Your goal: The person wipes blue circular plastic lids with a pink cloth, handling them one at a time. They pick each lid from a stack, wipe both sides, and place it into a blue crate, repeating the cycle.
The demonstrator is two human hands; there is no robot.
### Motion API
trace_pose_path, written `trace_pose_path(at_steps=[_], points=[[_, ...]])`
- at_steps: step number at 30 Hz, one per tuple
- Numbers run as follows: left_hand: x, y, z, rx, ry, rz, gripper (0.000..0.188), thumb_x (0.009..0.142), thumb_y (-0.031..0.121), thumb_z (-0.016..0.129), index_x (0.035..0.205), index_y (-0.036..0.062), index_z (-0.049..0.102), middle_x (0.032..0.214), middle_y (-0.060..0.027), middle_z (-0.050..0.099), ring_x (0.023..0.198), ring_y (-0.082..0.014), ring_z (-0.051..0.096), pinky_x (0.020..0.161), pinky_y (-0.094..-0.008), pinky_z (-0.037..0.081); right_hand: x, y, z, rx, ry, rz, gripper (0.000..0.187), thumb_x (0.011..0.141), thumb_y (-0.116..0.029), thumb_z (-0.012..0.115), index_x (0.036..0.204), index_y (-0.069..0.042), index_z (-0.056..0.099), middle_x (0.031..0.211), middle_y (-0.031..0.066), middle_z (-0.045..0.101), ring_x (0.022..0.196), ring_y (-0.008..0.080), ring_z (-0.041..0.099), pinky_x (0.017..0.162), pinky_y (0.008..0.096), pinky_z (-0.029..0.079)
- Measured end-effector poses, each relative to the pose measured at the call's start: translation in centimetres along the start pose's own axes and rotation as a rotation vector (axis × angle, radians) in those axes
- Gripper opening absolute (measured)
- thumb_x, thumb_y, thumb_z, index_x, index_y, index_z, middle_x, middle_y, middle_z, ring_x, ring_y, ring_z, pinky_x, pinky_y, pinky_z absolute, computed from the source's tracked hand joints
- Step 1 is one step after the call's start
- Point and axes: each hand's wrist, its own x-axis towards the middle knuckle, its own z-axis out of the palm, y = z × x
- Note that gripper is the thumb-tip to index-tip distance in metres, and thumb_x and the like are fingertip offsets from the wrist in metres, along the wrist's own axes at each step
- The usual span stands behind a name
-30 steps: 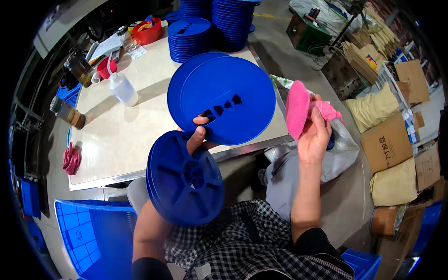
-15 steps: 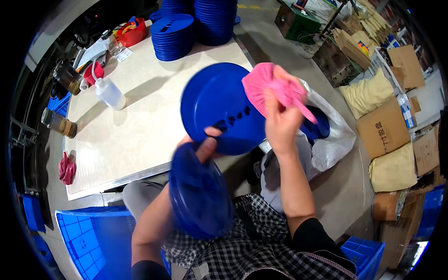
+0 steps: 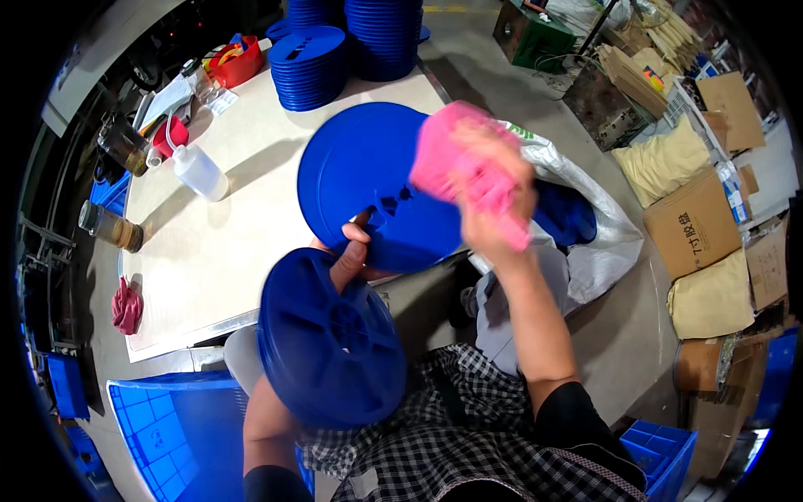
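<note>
My left hand (image 3: 351, 257) is closed on a big blue plastic disc (image 3: 360, 159) with small cut-outs near its middle, the thumb lying over its near edge. A second blue disc with raised ribs and a round hub (image 3: 330, 368) sits over my left forearm and hides part of it; how it is held is hidden. In my right hand (image 3: 493, 180) is a bunched pink cloth (image 3: 439, 155), which covers the right part of the upper disc's face. That hand and cloth are blurred by motion.
Stacks of blue discs (image 3: 309, 71) stand on the pale table (image 3: 242, 259)'s far side. A squeeze bottle (image 3: 201, 173), jars and a red container (image 3: 238, 63) are at left. A white sack (image 3: 615, 238) with blue discs lies right; blue crates (image 3: 167, 439) flank me.
The upper disc has shifted slightly left, and the ribbed disc has swung left, now showing its hub. My right hand has moved the cloth left across the upper disc's face.
</note>
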Motion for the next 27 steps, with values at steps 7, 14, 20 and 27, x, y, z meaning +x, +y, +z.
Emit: trace_pose_path(at_steps=[7, 14, 20, 27], points=[[-0.2, 1.1, 0.8, 0.114, -0.007, -0.166, 0.044, 0.097, 0.032, 0.072, 0.131, 0.0092, 0.058, 0.147, -0.0170, 0.052, 0.125, -0.0377, 0.060, 0.102, -0.0477, 0.054, -0.1, -2.5, -0.3, 0.033, -0.209, 0.045, 0.028, 0.096, -0.016, 0.065, 0.121, -0.004, 0.058, 0.123, 0.0144, 0.066, 0.118, 0.0312, 0.064, 0.105, 0.0437, 0.048], [1.0, -0.3, -1.0, 0.025, -0.043, -0.016, 0.033, 0.099, 0.026, 0.069, 0.127, 0.0098, 0.059, 0.147, -0.0196, 0.052, 0.126, -0.0403, 0.059, 0.103, -0.0492, 0.053, -2.9, -6.7, 1.9, 0.084, -0.393, -0.120, 0.019, 0.092, -0.021, 0.067, 0.106, -0.010, 0.064, 0.126, 0.0089, 0.064, 0.130, 0.0279, 0.058, 0.114, 0.0448, 0.038], [1.8, 1.7, -1.8, 0.013, 0.003, 0.079, 0.048, 0.094, 0.035, 0.074, 0.130, 0.0094, 0.056, 0.148, -0.0220, 0.048, 0.131, -0.0452, 0.055, 0.101, -0.0607, 0.056, -2.9, 0.1, 0.4, -0.047, 0.199, 0.386, 0.024, 0.105, -0.023, 0.058, 0.114, -0.002, 0.065, 0.113, 0.0107, 0.069, 0.111, 0.0251, 0.065, 0.103, 0.0380, 0.047], [1.2, 2.3, -1.6, 0.026, 0.061, 0.073, 0.048, 0.092, 0.041, 0.077, 0.128, 0.0169, 0.055, 0.146, -0.0184, 0.051, 0.128, -0.0403, 0.059, 0.096, -0.0525, 0.060, -3.1, 0.8, -4.2, 1.304, 0.340, 1.120, 0.029, 0.096, -0.017, 0.061, 0.118, 0.001, 0.061, 0.128, 0.0232, 0.063, 0.104, 0.0260, 0.069, 0.093, 0.0345, 0.054]])
